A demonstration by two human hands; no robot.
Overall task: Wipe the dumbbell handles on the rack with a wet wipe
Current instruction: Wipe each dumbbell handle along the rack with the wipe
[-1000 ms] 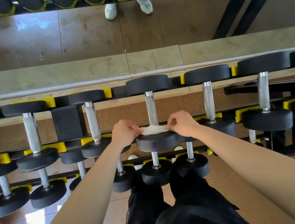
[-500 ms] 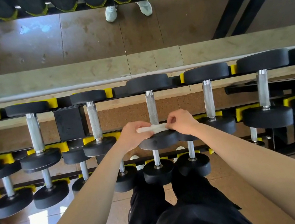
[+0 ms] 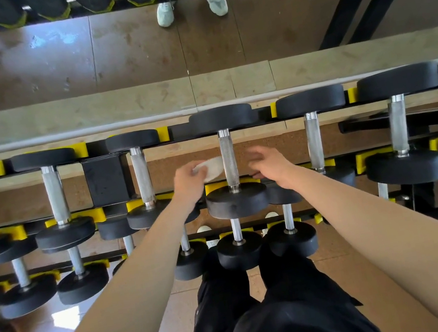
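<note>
**Wipe in my left hand, beside the middle handle**

The rack [image 3: 106, 181] runs across in front of me, with rows of dumbbells lying in yellow cradles [image 3: 365, 161]. The dumbbell [image 3: 237, 202] straight ahead has thick black heads and looks heavy. I judge it will stay seated under rubbing, so I need not lift or steady it. Its handle [image 3: 228, 155] is a stiff steel bar with a rough knurled middle. That texture should drag on a cloth rather than let it slide, and dirt will sit in the grooves.

My left hand [image 3: 188, 182] is just left of the bar, fingers curled and pinching the wet wipe [image 3: 212, 168]. My right hand [image 3: 271, 167] is just right of the bar, blurred, with its fingers loosely spread and nothing in them that I can see.

The wipe is light, limp and damp, bunched at my fingertips, with its free edge close to the bar. I cannot tell whether it touches. It would be best wrapped round the knurled middle and gripped through.
</note>
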